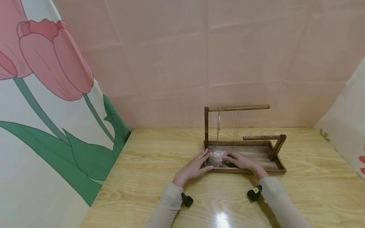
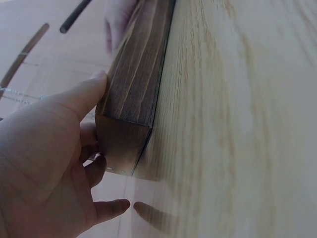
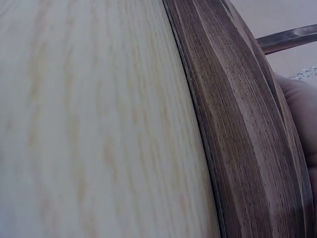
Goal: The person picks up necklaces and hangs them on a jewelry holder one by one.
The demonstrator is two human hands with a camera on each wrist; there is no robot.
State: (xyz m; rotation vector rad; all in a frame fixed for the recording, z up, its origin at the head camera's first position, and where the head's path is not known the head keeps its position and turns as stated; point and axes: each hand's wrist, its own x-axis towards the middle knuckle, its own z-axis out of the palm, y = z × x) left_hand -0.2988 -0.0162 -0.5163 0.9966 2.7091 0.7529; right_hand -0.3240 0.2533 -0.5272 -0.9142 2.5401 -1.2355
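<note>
A dark brown wooden jewelry stand (image 1: 242, 171), a shallow tray with two raised bars, stands on the table. My left hand (image 1: 194, 165) rests at the tray's left end, fingers on the end wall and thumb along the front rim; the left wrist view shows this hand (image 2: 54, 153) around the corner. Inside the tray, my right hand (image 1: 239, 160) pinches a thin necklace chain (image 1: 218, 153) between thumb and fingertips. The chain runs left from those fingertips across the tray floor. In the right wrist view the front wall hides most of the right hand (image 3: 302, 114).
From the tall bar (image 1: 253, 107) hang a chunky silver chain (image 1: 218, 123) and a finer necklace (image 1: 236, 126). A lower bar (image 1: 260, 137) rises at the tray's right end. A small dark round piece (image 1: 221, 166) lies near the front rim. Behind the table (image 1: 148, 158) is a pink-covered wall.
</note>
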